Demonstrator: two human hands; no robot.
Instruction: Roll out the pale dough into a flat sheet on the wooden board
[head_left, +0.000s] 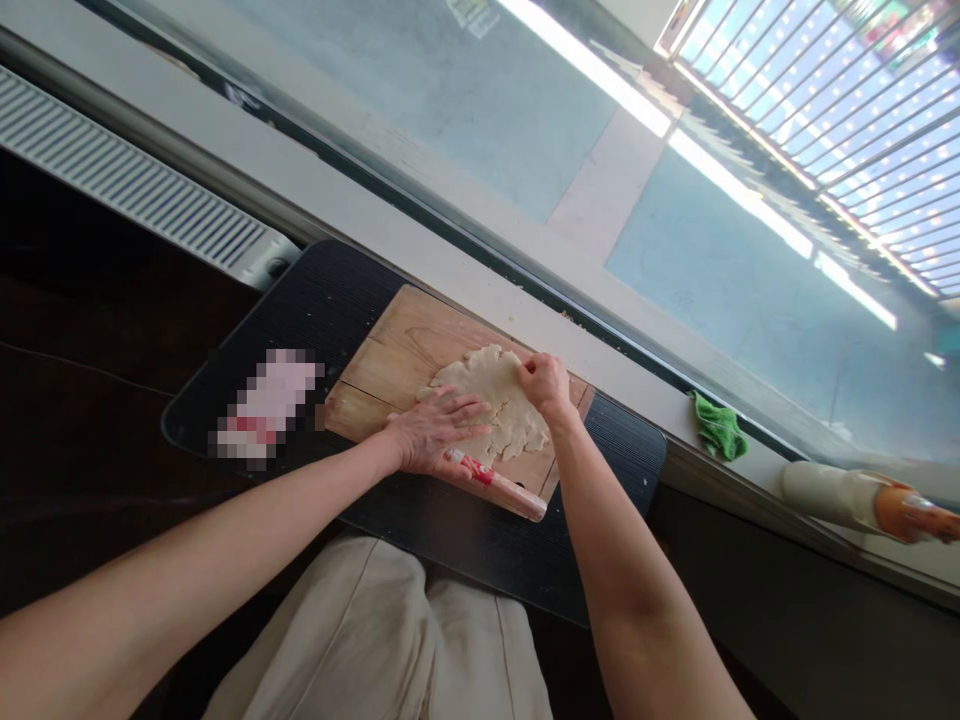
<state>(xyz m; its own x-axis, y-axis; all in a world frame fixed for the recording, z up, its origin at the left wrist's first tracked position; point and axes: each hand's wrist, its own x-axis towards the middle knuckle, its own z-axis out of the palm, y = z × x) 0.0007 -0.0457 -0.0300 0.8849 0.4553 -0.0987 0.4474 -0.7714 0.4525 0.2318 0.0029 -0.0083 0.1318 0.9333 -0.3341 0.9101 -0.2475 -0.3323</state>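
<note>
A flat, pale sheet of dough with ragged, cracked edges lies on a wooden board. My left hand rests on the dough's near left side, its fingers stretched out. At the far right edge of the sheet, my right hand is closed, with the thumb and fingers pinching the dough's rim. A wooden rolling pin with a red and white label lies along the board's near edge. Its left end is partly hidden beneath my left hand.
The board sits on a small black table against a window sill with crumbs on it. A blurred-out package lies on the table's left. Further right are a green cloth and a white cylindrical container. A radiator stands left.
</note>
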